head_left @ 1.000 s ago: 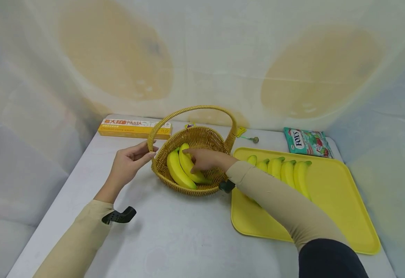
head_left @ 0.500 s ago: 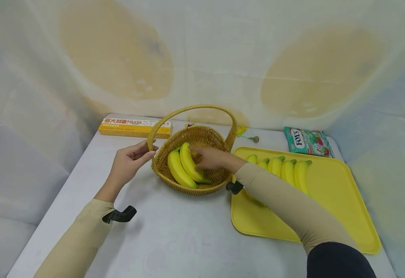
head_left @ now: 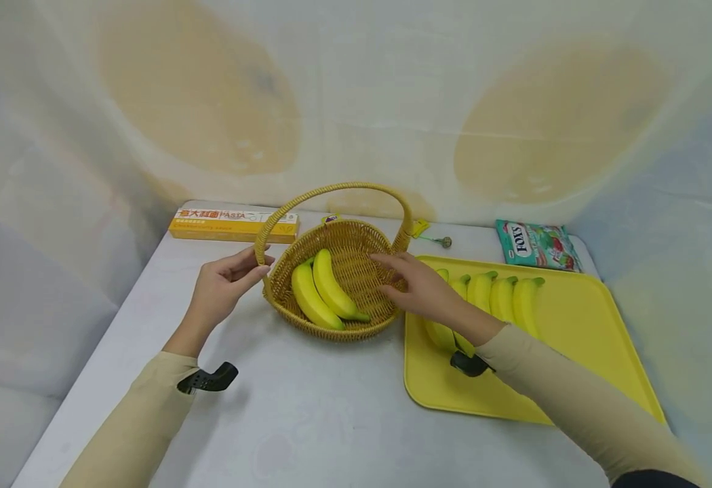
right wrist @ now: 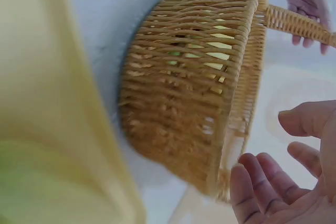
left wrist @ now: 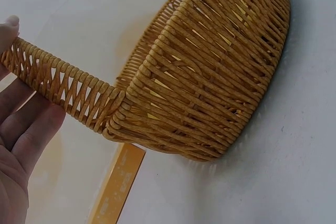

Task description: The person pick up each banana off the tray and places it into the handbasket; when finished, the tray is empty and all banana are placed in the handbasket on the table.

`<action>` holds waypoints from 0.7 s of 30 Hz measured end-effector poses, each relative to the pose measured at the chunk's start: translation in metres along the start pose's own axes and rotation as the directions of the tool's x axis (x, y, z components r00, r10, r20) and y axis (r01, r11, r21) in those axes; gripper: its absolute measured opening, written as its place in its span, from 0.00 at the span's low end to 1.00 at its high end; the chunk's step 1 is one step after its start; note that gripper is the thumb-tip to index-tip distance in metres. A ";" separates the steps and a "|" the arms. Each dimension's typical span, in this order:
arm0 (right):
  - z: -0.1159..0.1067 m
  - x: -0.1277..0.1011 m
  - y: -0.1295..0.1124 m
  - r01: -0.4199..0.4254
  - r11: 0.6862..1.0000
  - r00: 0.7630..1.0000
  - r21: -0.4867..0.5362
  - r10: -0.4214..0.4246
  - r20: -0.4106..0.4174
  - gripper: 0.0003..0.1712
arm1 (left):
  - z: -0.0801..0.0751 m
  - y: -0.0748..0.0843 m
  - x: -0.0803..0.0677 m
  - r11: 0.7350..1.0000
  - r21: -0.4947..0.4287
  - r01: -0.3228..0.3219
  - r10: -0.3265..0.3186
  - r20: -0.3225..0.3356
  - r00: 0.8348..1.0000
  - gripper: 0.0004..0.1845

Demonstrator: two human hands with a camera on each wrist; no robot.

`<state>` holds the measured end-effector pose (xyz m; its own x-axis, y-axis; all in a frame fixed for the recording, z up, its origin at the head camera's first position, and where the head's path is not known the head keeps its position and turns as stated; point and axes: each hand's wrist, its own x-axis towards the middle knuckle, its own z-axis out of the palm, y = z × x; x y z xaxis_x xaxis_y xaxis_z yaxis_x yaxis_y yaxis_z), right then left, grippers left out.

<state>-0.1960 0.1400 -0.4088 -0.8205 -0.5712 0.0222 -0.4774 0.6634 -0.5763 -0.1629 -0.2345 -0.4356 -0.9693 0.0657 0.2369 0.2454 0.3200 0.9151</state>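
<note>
A woven wicker basket (head_left: 334, 332) with a hoop handle (head_left: 331, 190) stands on the white table and holds two yellow bananas (head_left: 322, 295). My left hand (head_left: 222, 290) holds the handle's left foot between thumb and fingers, which shows up close in the left wrist view on the handle (left wrist: 63, 85). My right hand (head_left: 420, 288) hovers with relaxed fingers and nothing in it, just right of the basket's rim over the tray's near-left corner. Several more bananas (head_left: 502, 298) lie in a row on the yellow tray (head_left: 576, 339). The right wrist view shows the basket wall (right wrist: 184, 103) beside my right hand (right wrist: 278, 192).
A yellow pasta box (head_left: 234, 224) lies at the back left. At the back right corner lies a green Fox's candy bag (head_left: 534, 245). A small yellow-tagged trinket (head_left: 430, 235) sits behind the basket. Pale fabric walls close in the table on three sides.
My right hand let go of the banana in the basket and drew back to the right, out over the rim toward the tray. The left hand kept its hold on the handle.
</note>
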 end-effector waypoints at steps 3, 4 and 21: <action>-0.008 -0.022 0.011 -0.034 0.999 0.999 0.030 0.035 -0.036 0.33 | 0.000 0.001 0.000 1.000 -0.008 -0.002 0.002 0.005 1.000 0.24; -0.010 -0.030 0.015 -0.049 0.998 0.998 0.034 0.050 -0.043 0.33 | 0.000 0.002 0.000 1.000 -0.008 -0.002 0.002 0.006 1.000 0.24; -0.054 -0.130 0.119 -0.402 0.915 0.898 -0.029 0.388 -0.208 0.39 | 0.002 0.003 -0.001 1.000 0.002 0.026 -0.026 -0.007 1.000 0.24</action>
<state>-0.1632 0.3185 -0.4361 -0.9874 -0.1548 -0.0333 -0.1160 0.8507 -0.5128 -0.1612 -0.2322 -0.4339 -0.9753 0.0502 0.2150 0.2196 0.3233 0.9205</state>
